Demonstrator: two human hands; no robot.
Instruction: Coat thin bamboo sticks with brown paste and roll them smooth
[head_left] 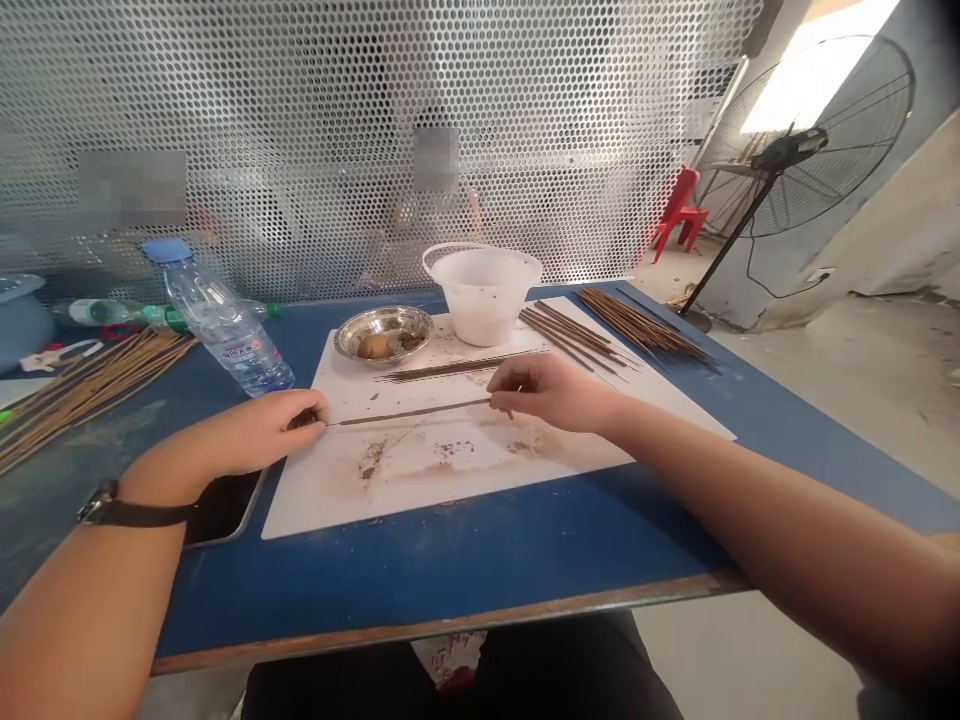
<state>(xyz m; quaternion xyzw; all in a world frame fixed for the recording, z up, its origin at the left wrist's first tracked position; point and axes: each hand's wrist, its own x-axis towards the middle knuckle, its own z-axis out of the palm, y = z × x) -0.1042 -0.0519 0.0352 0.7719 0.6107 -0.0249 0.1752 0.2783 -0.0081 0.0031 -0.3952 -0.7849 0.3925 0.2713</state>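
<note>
A thin brown incense stick [412, 412] stretches level between my hands, just above a white board [315, 500]. My left hand [281, 430] is closed in a pinch at its bare thin end. At the coated end, the thumb and fingers of my right hand [536, 390] pinch it. Behind it lies a row of similar sticks [450, 370] on the board. Further back are a metal bowl [345, 345] with a brown lump and crumbs in it, and a white plastic bucket [484, 310]. Brown crumbs [371, 458] are scattered in front of the stick.
More incense sticks lie at right [574, 335] and in a bundle [645, 325]. Left are a water bottle [225, 330], a phone [225, 505] partly under my forearm, and tan sticks [97, 385]. A perforated metal screen [300, 150] rises behind; a fan [795, 150] stands right.
</note>
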